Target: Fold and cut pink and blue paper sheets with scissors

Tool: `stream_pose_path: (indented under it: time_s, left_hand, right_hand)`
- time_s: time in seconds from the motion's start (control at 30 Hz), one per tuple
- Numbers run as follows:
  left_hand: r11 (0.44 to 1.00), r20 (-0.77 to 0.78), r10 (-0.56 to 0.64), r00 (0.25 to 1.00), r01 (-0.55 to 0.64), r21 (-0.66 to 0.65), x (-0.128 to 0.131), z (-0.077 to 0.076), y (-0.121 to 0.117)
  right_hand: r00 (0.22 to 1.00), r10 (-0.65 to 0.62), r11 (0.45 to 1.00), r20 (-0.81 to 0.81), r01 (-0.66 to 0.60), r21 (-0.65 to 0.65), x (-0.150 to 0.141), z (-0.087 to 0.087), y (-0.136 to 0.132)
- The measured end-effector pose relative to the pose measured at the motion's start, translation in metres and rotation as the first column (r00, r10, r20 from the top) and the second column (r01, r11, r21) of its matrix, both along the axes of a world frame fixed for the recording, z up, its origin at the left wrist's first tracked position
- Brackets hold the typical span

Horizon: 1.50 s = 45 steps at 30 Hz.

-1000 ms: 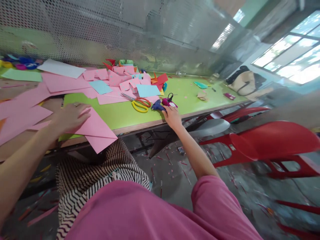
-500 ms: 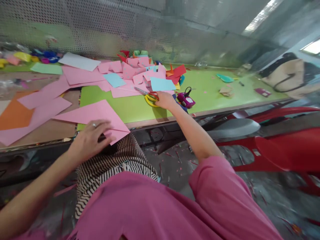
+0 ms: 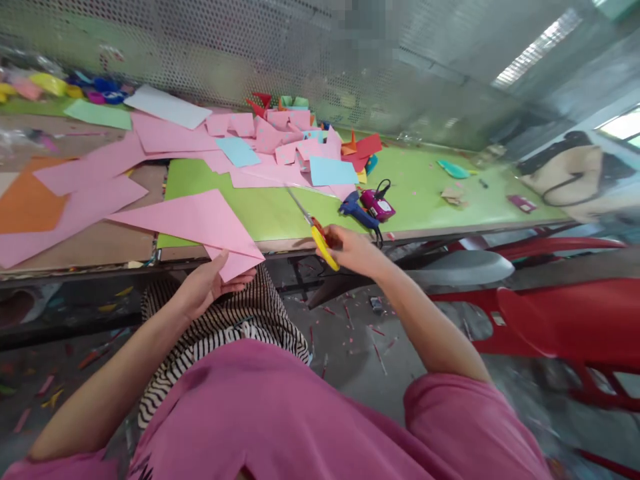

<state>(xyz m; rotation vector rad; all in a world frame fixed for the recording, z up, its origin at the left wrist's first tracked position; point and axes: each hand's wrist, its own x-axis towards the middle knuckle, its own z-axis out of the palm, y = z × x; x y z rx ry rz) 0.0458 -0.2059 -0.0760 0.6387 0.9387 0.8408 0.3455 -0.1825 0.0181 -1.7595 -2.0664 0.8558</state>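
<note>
My right hand grips a pair of scissors by its yellow and red handles, with the blades pointing up and left over the table's front edge. A folded sheet of pink paper lies partly over that edge, its long point toward the left. My left hand holds the paper's near corner, thumb on top and fingers underneath. Just beyond my right hand lie a blue glue gun and a purple box with a black cord.
Pink sheets, folded pink pieces and a light blue sheet cover the table's back. An orange sheet lies at left. Red chairs stand at right. A beige bag rests at the far right end.
My right hand has lifted the scissors off the table and brought them nearer and slightly right. My left hand has gone from lying over the pink paper to gripping its near corner.
</note>
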Motion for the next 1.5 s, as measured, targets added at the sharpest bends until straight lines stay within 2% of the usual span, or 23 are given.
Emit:
stream_pose_path:
  time_s: [0.07,0.13,0.2,0.27,0.33,0.47,0.6,0.7,0.77,0.87,1.1,1.2,1.33,1.43,1.5]
  left_hand:
    - [0.997,0.013,0.080,0.997,-0.080,0.007,0.003,-0.002,-0.010]
    - [0.998,-0.002,0.065,0.998,-0.065,0.008,0.002,-0.007,-0.019]
    - [0.999,-0.011,0.032,0.999,-0.032,-0.004,-0.001,-0.013,-0.025]
    - [0.996,-0.006,0.088,0.996,-0.088,-0.012,-0.003,-0.016,-0.026]
    - [0.979,0.001,0.203,0.979,-0.203,0.000,-0.001,-0.015,-0.024]
    - [0.941,0.068,0.336,0.939,-0.337,0.006,0.014,-0.005,-0.020]
    - [0.859,0.168,0.499,0.850,-0.510,0.031,0.020,0.007,-0.015]
    - [0.815,0.201,0.558,0.805,-0.577,0.054,0.015,0.014,-0.012]
    - [0.805,0.218,0.568,0.794,-0.591,0.055,0.011,0.017,-0.012]
    - [0.793,0.229,0.580,0.782,-0.606,0.065,0.005,0.018,-0.014]
    - [0.805,0.157,0.561,0.813,-0.580,0.124,-0.001,0.009,-0.020]
    - [0.834,0.138,0.527,0.839,-0.541,0.105,0.001,0.006,-0.024]
    - [0.883,0.147,0.442,0.885,-0.458,0.101,0.007,0.006,-0.029]
    - [0.886,0.176,0.426,0.887,-0.449,0.117,0.008,0.006,-0.029]
    - [0.875,0.171,0.443,0.880,-0.466,0.131,0.007,0.004,-0.028]
  right_hand:
    - [0.938,-0.035,0.989,-0.346,-0.017,-0.145,-0.006,-0.016,-0.026]
    - [0.850,-0.095,0.969,-0.519,-0.041,-0.245,-0.011,-0.033,-0.049]
    - [0.804,-0.099,0.939,-0.586,-0.119,-0.322,-0.014,-0.047,-0.066]
    - [0.820,-0.070,0.916,-0.568,-0.173,-0.363,-0.016,-0.057,-0.078]
    - [0.838,-0.027,0.895,-0.545,-0.223,-0.387,-0.018,-0.060,-0.087]
    - [0.796,0.042,0.846,-0.603,-0.350,-0.402,-0.019,-0.058,-0.100]
    - [0.750,0.180,0.790,-0.636,-0.496,-0.361,-0.015,-0.054,-0.107]
    - [0.740,0.286,0.754,-0.609,-0.566,-0.334,-0.011,-0.053,-0.108]
    - [0.751,0.319,0.751,-0.578,-0.572,-0.330,-0.011,-0.052,-0.108]
    - [0.766,0.304,0.751,-0.567,-0.559,-0.352,-0.012,-0.052,-0.107]
    - [0.748,0.287,0.739,-0.599,-0.571,-0.358,-0.014,-0.049,-0.105]
    - [0.740,0.281,0.714,-0.611,-0.587,-0.382,-0.018,-0.049,-0.104]
    - [0.735,0.318,0.716,-0.598,-0.600,-0.356,-0.022,-0.050,-0.104]
    - [0.740,0.320,0.722,-0.591,-0.595,-0.353,-0.023,-0.046,-0.104]
    - [0.771,0.338,0.744,-0.539,-0.570,-0.349,-0.022,-0.041,-0.105]
